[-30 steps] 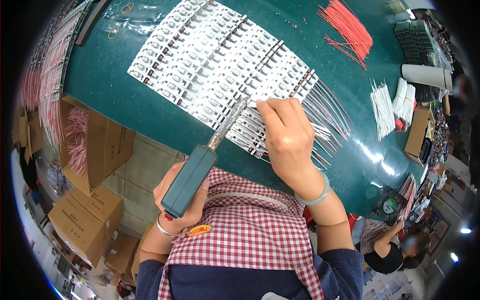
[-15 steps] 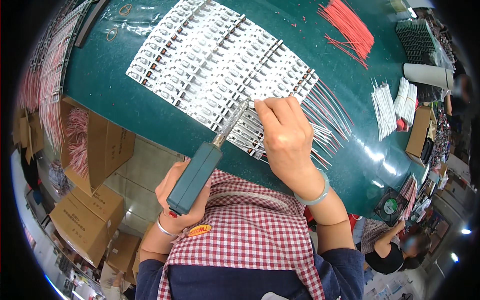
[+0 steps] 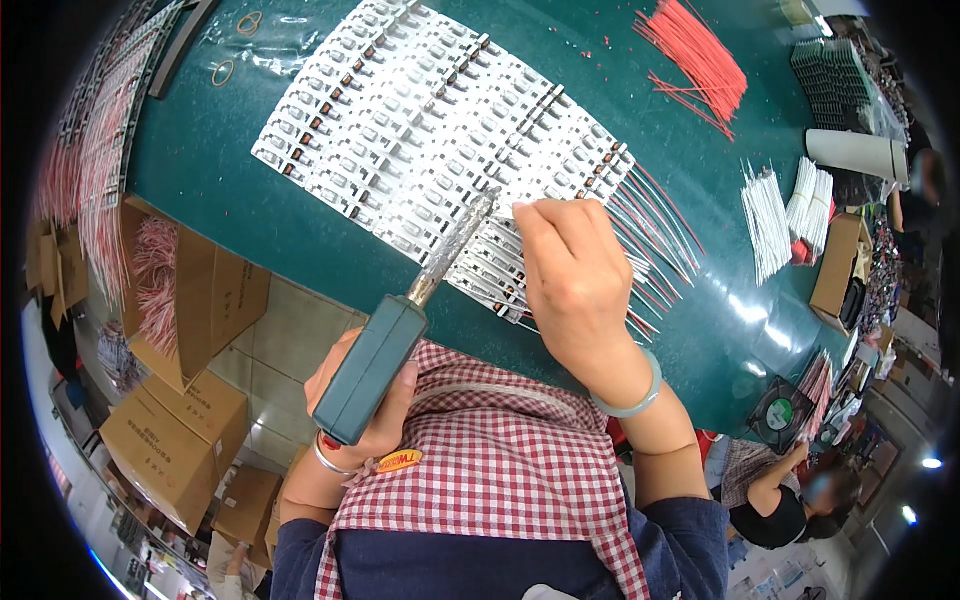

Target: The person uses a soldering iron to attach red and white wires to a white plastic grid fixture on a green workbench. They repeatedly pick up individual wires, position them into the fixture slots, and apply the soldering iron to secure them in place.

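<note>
Showing at far left a row of wired parts [image 3: 100,150], with red and white leads hanging together, probably to avoid tangling. Showing next an open cardboard box [image 3: 215,285] beside the green table [image 3: 230,190], containing a loose mass of pinkish wires [image 3: 155,285]. Wrapping the left hand [image 3: 385,425] around the handle of a dark green tool [image 3: 370,370] — gripping well back from the metal barrel [image 3: 455,245], likely for safe aiming. Slanting that barrel over a large white sheet of small boards [image 3: 420,130], lying flat on the table in neat rows, seemingly for easy access to each one. Bringing the right hand [image 3: 575,285] fingertips-down just beside the barrel's tip, perhaps for steadying — too hidden to tell whether closed on anything. Showing thin wires [image 3: 655,230] fanning off the sheet's right side, leaving the boards uncovered. Finishing farther right with red wires [image 3: 692,65] and white wires [image 3: 765,225] lying in separate bunches, presumably for sorting by colour.
</note>
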The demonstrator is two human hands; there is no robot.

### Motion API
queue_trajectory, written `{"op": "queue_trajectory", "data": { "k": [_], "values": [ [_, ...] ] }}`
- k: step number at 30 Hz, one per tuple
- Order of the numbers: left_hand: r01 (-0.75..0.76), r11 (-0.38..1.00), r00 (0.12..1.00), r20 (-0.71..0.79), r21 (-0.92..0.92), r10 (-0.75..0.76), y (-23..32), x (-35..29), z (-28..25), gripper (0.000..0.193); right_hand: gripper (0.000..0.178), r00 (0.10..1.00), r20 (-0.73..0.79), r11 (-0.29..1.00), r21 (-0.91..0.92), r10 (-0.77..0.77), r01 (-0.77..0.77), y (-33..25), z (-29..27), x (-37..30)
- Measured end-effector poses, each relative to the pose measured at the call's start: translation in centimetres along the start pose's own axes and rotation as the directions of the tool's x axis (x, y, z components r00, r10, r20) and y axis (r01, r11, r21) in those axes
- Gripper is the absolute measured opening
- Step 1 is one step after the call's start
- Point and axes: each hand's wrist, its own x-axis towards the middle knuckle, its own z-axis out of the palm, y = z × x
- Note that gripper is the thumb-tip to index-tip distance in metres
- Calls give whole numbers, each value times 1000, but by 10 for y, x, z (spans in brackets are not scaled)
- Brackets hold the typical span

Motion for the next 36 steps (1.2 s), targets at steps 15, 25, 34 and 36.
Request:
{"op": "queue_trajectory", "data": {
  "k": [15,25,34,36],
  "values": [
    [39,999,997,67,-17,-38,1,7,3,25,30,999,50,1000,-14,5,-4,5,0,5],
    [25,1000,998,58,-7,-24,13,24,4,21,31,998,69,999,-31,-9,11,3,0,7],
    [28,1000,999,30,4,-28,5,8,-1,23,30,998,69,999,-44,3,0,2,-1,8],
    [16,1000,1000,24,-5,-16,5,10,1,24,30,997,78,999,-48,12,-8,1,-1,8]
  ]
}}
